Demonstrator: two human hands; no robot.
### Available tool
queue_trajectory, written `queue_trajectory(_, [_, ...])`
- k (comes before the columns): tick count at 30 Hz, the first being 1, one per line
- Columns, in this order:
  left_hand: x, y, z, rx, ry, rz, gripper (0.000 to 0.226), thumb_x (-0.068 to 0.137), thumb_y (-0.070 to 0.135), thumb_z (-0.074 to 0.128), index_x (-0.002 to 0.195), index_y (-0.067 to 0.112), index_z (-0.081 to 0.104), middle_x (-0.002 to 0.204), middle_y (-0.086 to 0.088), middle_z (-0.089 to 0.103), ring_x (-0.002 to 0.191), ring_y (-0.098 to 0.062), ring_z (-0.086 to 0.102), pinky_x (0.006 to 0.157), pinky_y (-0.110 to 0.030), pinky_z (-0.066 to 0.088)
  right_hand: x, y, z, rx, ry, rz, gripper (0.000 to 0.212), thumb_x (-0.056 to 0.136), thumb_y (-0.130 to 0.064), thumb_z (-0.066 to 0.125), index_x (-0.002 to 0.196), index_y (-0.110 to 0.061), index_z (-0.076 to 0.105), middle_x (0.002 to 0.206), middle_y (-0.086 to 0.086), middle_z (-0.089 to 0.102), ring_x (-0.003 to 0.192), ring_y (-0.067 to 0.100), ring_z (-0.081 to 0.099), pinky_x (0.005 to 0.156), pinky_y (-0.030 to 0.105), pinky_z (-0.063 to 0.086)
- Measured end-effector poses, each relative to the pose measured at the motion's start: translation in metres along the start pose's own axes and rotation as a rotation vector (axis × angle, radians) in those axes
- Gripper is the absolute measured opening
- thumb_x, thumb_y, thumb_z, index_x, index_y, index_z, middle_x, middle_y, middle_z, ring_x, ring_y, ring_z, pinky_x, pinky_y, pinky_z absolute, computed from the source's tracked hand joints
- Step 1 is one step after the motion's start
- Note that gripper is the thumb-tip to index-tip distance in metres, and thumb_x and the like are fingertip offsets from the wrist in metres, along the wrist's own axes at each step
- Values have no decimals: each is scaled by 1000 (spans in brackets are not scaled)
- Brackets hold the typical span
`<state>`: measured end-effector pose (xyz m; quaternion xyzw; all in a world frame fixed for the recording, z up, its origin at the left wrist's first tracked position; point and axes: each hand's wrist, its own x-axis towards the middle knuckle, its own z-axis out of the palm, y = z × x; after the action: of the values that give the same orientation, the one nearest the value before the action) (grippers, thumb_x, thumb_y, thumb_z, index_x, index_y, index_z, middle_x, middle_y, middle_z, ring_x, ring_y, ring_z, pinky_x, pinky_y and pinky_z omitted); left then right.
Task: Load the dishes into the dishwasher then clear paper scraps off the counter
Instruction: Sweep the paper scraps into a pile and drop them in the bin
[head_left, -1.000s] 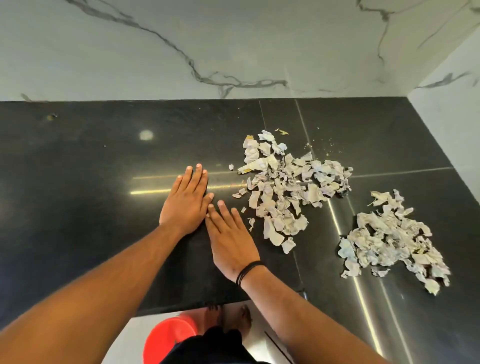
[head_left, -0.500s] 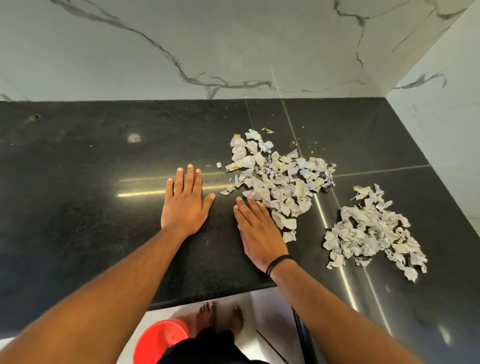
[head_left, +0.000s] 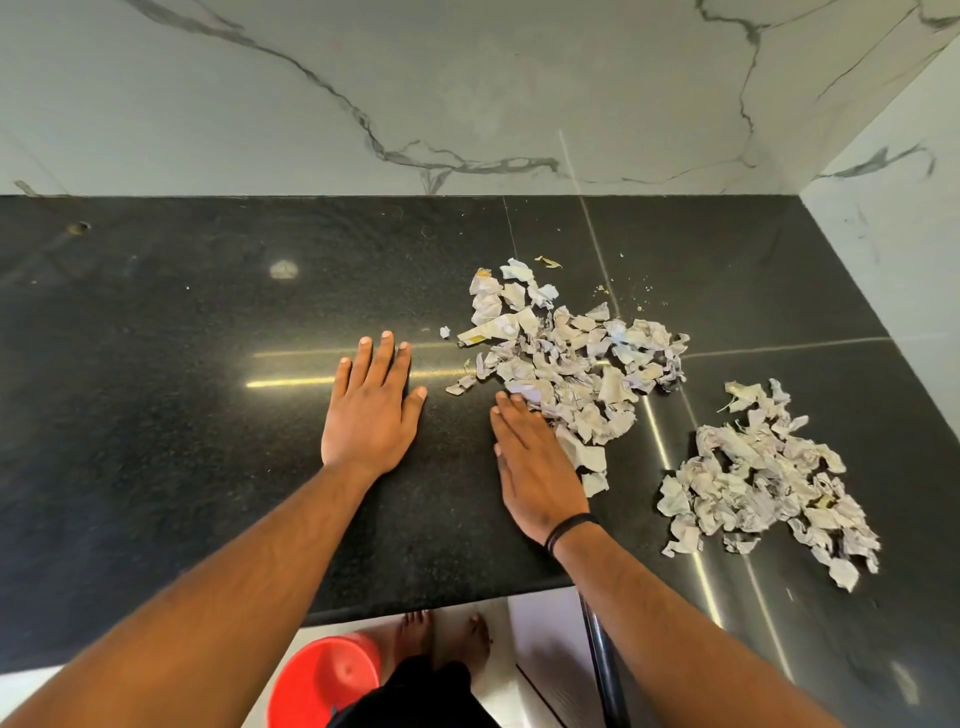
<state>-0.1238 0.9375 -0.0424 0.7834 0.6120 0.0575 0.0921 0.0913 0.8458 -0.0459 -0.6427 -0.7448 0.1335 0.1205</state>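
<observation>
Two flat hands beside paper scraps heaped across the counter

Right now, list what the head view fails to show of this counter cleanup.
- Dishwasher: not in view anywhere.
- Red bucket: partly hidden by the black counter edge and the person's clothing.
- Near scrap pile: its lower left edge lies under the right hand.
- Print on the scraps: too small to read.
- Left hand: palm side hidden.

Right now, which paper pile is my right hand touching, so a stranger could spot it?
On the glossy black stone counter lie two piles of torn paper scraps. It is the larger pile, nearer the marble back wall, beside the right hand; the other pile lies apart.
</observation>
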Motion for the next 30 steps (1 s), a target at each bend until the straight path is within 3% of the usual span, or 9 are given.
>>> queue_trajectory(4, [0,-1,1,-22,12,-1,61,107,48,28,161,21,21,170,-2,10,157,-25,4,127,-48,13,7,-18,0,108,72,46,47,103,-11,38,150,-6,39,161,7,30,152,19,19,123,40,22])
queue_trajectory(7, [0,0,1,-82,48,-17,55,109,41,27,159,18,27,169,-3,15,157,-23,7,127,-45,11,24,-55,2,242,82,-39,49,101,-6,40,150,-4,38,159,12,32,151,21,22,123,40,22])
queue_trajectory(11, [2,-1,-2,-189,136,-232,52,109,29,29,157,11,30,168,-10,17,157,-26,8,128,-43,8,52,-102,3,517,-84,11,54,106,-23,35,157,-12,22,162,9,26,150,16,21,123,35,21])
queue_trajectory(13, [3,-3,-1,-124,106,-269,55,107,27,32,159,10,23,169,-11,11,157,-29,5,127,-45,10,64,-110,5,509,-128,11,54,107,-28,32,158,-11,21,164,9,22,151,17,17,124,38,17])
queue_trajectory(17, [12,-6,1,57,-33,-104,68,105,37,30,162,17,-3,169,-7,-12,155,-31,-12,127,-48,3,82,-89,4,353,-104,27,51,108,-34,28,153,-10,33,165,8,17,153,17,13,125,38,12])
queue_trajectory(22, [62,-17,-7,39,-80,99,68,104,58,19,162,28,4,170,1,-5,156,-25,-9,127,-46,2,86,-41,0,193,28,273,55,107,-38,26,153,-9,34,167,1,7,152,15,13,123,35,21])
queue_trajectory(26, [78,-18,-5,7,-31,74,65,105,53,24,162,23,12,170,-4,2,157,-25,-4,128,-45,5,84,-40,0,360,149,359,53,107,-33,34,154,-10,31,167,0,12,152,11,12,125,33,14])
queue_trajectory(30, [84,-17,-6,-75,41,-70,65,106,39,35,162,13,13,169,-14,0,157,-27,-3,128,-42,4,99,-75,5,601,146,176,55,105,-29,39,156,-13,27,164,2,21,151,5,12,122,20,12])
